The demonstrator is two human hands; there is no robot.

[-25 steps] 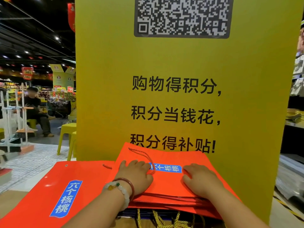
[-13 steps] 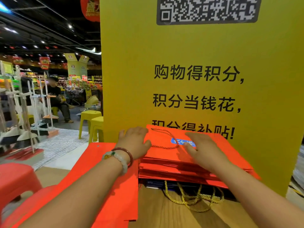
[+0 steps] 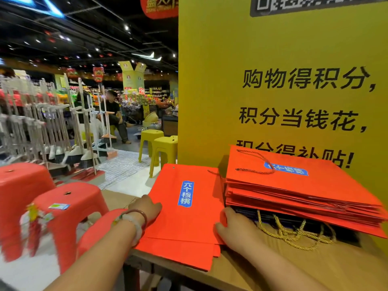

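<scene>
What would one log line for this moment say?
left hand: touches bag left edge | right hand: touches its right edge | grip: unclear | stack: right of bag
</scene>
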